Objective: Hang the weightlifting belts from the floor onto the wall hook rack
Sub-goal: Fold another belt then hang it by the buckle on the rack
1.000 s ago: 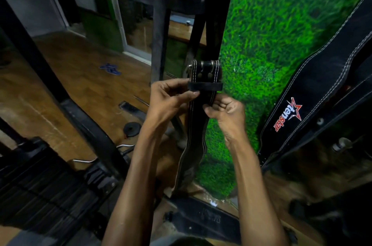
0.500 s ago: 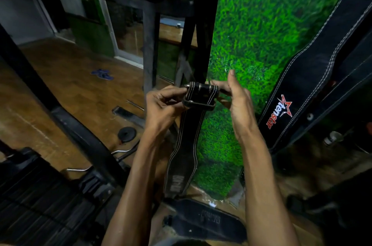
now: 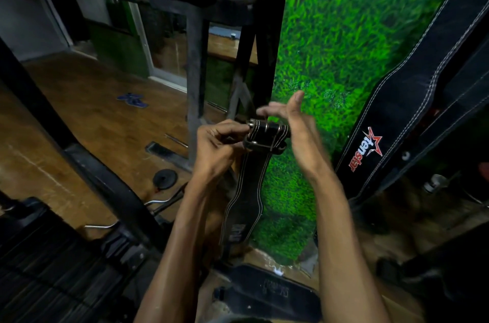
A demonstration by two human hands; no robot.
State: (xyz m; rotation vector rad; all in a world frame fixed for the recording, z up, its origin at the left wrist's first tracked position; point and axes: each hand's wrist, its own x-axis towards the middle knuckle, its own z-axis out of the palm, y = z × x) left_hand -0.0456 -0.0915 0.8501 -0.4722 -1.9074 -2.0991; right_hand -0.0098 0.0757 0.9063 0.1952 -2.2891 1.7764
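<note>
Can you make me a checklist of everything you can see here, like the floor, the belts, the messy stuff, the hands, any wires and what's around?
Surface: wooden floor, bare in places.
Job's things: black belt dangling; tenstar belt hanging at the right; another belt lying on the floor.
Clutter: blue item and a round black disc on the floor.
Grippers: left hand pinches the black belt's buckle end; right hand open beside it.
Cables: nothing seen.
Surroundings: green grass-look wall, dark gym frame.
</note>
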